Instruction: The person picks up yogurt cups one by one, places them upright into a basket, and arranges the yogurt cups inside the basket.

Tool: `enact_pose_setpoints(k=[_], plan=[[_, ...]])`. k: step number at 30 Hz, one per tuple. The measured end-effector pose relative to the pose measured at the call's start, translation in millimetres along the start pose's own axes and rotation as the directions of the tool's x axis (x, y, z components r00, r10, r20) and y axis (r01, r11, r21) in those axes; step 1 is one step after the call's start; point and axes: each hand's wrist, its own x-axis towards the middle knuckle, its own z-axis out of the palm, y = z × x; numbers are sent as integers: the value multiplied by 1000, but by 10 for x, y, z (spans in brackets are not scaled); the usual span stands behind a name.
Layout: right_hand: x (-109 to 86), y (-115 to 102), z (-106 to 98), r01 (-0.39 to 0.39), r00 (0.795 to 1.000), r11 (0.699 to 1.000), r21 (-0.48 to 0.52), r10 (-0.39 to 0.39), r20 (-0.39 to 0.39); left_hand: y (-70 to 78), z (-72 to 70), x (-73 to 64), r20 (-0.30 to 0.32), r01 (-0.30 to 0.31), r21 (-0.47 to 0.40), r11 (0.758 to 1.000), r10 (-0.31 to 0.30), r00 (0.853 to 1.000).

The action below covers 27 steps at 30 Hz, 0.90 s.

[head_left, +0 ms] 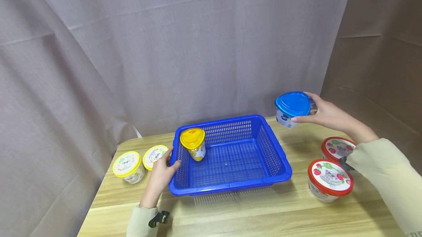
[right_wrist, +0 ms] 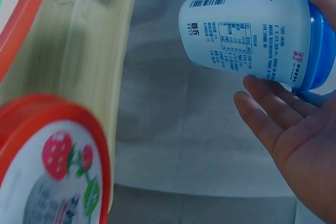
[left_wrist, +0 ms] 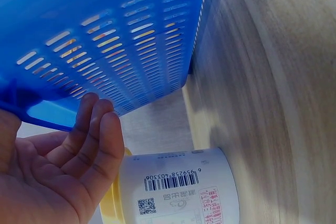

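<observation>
My right hand grips a cup with a blue lid near the lid, raised above the table at the back right. In the right wrist view the cup's white printed side shows, with fingers and thumb around its lid end. My left hand holds the left rim of a blue plastic basket, thumb over the rim and fingers outside it, as the left wrist view shows. Inside the basket, at its left end, a cup with a yellow lid leans against the wall.
Two yellow-lidded tubs, one farther left and one beside my left hand, stand left of the basket. Two red-lidded strawberry tubs, a nearer one and a farther one, stand below my right forearm. A grey curtain hangs behind the table.
</observation>
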Motion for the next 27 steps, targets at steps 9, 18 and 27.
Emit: enact_pose_setpoints(k=[9,18,27], plan=[[8,-224,91,72,997,997,42,-72,8,-20,19,-13,5,9,-5,1000,-9,1000],[62,-455,148,105,994,994,27,-105,31,4,29,13,-3,-3,-13,1000,3,1000],[79,-618,262,156,985,986,55,-159,65,24,47,39,-8,-5,-18,1000,5,1000]])
